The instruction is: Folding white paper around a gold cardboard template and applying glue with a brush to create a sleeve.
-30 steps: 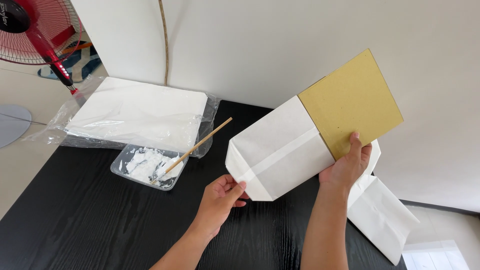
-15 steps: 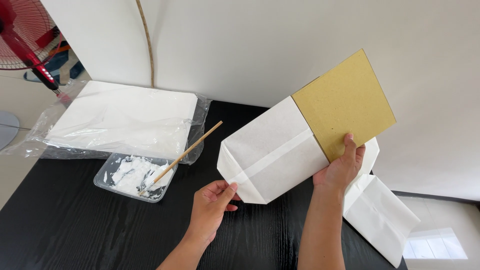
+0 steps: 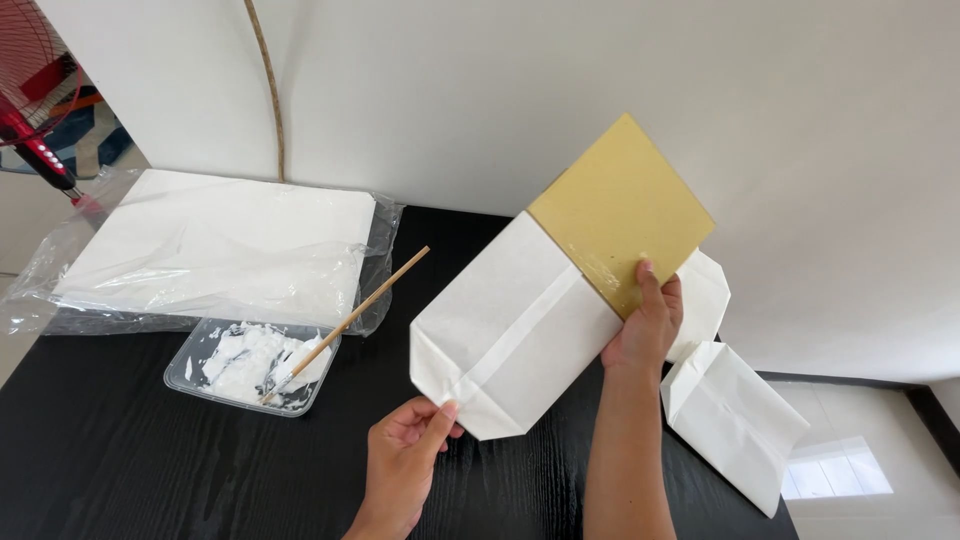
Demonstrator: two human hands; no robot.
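Nearest the black wood-grain table's (image 3: 120, 460) front edge, the left hand (image 3: 405, 455) pinched the lower corner of a folded white paper bag (image 3: 515, 335) between thumb and fingers. The right hand (image 3: 645, 330) gripped the bag's upper end together with a square tan cardboard sheet (image 3: 620, 210) that stuck out of it. The bag was held up off the table over its middle, its long axis slanting from lower left to upper right, the cardboard end pointing towards the white wall (image 3: 560, 90). Bare table lay beneath and to the left front. By the right edge lay another white paper bag (image 3: 735, 420), part overhanging. Farther left sat a clear plastic tray of white paste (image 3: 250, 365) with a wooden stick (image 3: 350, 322) leaning in it, and behind it, at the far left corner, a stack of white paper in clear plastic wrap (image 3: 215, 245).
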